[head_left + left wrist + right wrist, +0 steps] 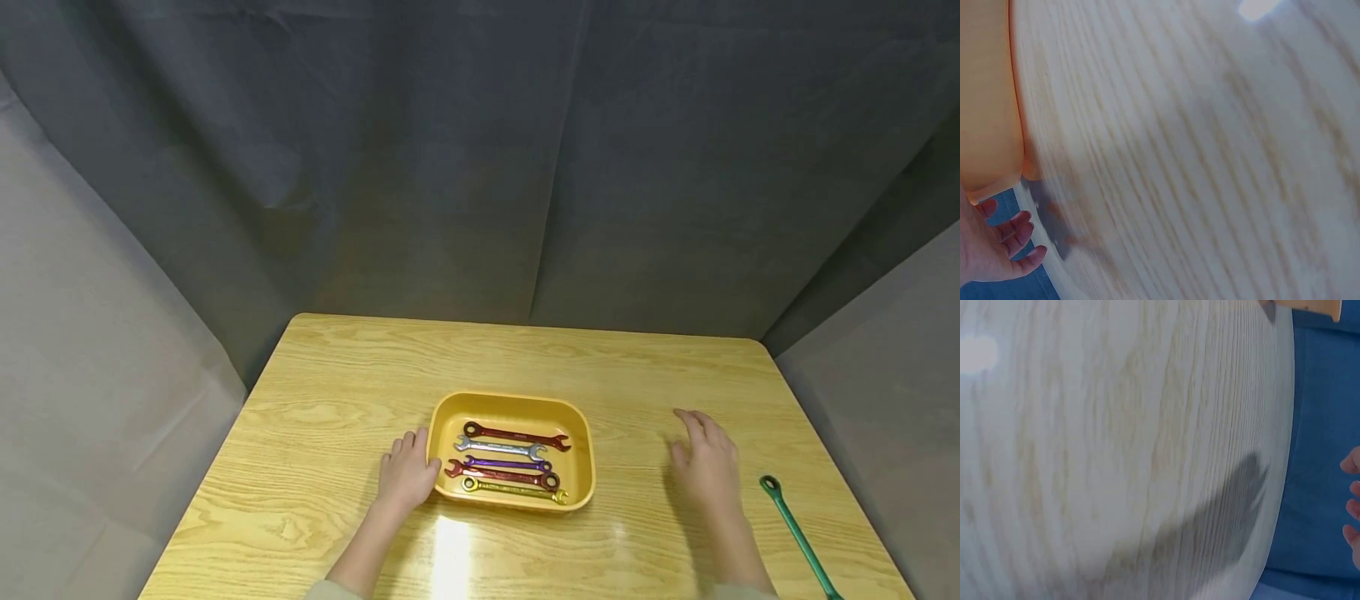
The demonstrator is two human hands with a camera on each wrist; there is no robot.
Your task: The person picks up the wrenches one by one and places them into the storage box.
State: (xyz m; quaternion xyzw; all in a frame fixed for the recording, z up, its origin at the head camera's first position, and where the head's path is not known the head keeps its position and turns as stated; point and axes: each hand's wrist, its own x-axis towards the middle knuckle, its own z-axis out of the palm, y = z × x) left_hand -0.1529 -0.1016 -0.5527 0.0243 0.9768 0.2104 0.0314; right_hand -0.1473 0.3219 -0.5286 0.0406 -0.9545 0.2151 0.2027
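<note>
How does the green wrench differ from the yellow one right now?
The green wrench lies loose on the table, right of the right hand; the yellow wrench lies in the yellow tray, nearest the person. The green one lies aslant, the yellow one along the tray's near wall. Neither is held, and both show a ring end.

A light wooden table with rounded corners stood before a dark cloth backdrop. A yellow tray sat on it near the middle, toward the front edge. A green wrench lay flat on the tabletop well to the right, close to the front right corner.
</note>
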